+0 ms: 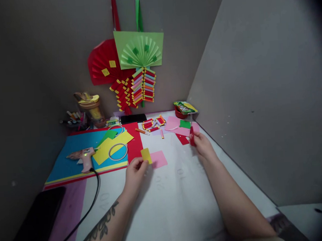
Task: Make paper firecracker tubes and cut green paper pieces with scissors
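Between the thumb and fingers of my left hand (136,170) is a small yellow paper piece (146,155), held just above the white table cover (176,199). Right behind it lies a pink paper square (159,159). My right hand (204,145) is closed around the red handle of a pair of scissors (191,136), whose blades point away from me. Close to the scissors is a red paper piece (182,139). Beyond that, a green paper piece (185,124) rests on pink paper (173,123).
A pink glue gun (87,158) with a black cord lies on stacked coloured sheets (62,155) at left, near tape rings (118,152). Small rolled paper tubes (153,124) sit at the back. Paper fan decorations (139,49) hang on the wall. A black phone (133,118) lies below them.
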`<state>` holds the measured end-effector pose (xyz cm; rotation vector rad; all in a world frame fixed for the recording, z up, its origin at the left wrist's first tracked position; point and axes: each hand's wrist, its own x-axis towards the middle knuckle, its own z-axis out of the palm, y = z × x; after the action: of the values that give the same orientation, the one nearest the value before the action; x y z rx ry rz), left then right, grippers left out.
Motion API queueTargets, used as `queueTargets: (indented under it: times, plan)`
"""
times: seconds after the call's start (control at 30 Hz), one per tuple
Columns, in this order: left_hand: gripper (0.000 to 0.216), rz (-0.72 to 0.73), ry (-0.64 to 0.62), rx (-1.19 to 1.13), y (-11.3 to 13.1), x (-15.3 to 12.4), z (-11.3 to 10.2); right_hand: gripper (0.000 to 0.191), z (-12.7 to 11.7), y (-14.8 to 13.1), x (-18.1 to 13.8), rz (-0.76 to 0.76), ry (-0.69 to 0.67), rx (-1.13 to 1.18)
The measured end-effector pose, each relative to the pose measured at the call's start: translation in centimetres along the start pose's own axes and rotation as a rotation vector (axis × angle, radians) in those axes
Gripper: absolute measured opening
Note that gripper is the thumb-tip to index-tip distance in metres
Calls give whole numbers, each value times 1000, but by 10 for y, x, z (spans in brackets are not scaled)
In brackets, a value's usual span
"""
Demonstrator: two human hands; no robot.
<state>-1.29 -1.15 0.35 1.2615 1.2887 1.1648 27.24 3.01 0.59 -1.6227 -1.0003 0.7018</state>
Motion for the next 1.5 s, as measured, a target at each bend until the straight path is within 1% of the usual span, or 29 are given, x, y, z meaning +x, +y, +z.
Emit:
queueTargets:
  times: [0.07,0.1,0.13,0.2,0.3,0.37,0.4,0.47,0.53,0.57,0.63,0.73,0.87,0.97,1.1,1.2,1.3,1.5]
  plan:
    - [22,-19,22,-20,-1,0,-1,44,0,-7,-7,115,-173,292]
    - [22,-29,32,-29,-2,1,-1,45,0,-11,-11,132,-255,380]
    - [22,-37,42,-38,-2,1,-2,46,0,-15,-15,121,-315,436]
    - [23,-44,62,-56,-2,2,-3,51,3,-23,-24,71,-377,473]
    - [24,-46,89,-108,-1,4,-3,59,13,-29,-37,45,-412,466]
    - [24,-66,87,-156,-1,5,-2,58,23,-29,-47,30,-451,451]
    - [24,-79,79,-185,0,6,-1,55,28,-28,-53,21,-485,412]
    - [22,-101,49,-252,-1,9,1,45,38,-25,-66,-1,-551,259]
    - [19,-94,21,-309,-1,12,4,37,46,-23,-79,-20,-597,92]
    - [18,-85,13,-323,0,13,5,34,49,-23,-84,-31,-613,46]
    - [17,-71,5,-322,3,16,7,28,53,-24,-93,-44,-666,25]
    - [17,-67,-19,-281,17,17,7,20,56,-26,-103,-69,-750,14]
    - [19,-55,-53,-241,40,12,4,20,59,-24,-112,-154,-764,-59]
    - [20,-32,-37,-189,50,7,2,22,61,-18,-118,-162,-771,-42]
    - [20,14,-38,-42,53,3,3,35,63,-13,-121,-183,-859,16]
    - [19,65,-62,45,53,0,4,47,61,-14,-121,-203,-860,8]
    - [19,94,-75,82,55,-2,4,56,58,-19,-120,-213,-869,-16]
    - [20,107,-79,88,54,-3,4,60,55,-26,-121,-181,-870,8]
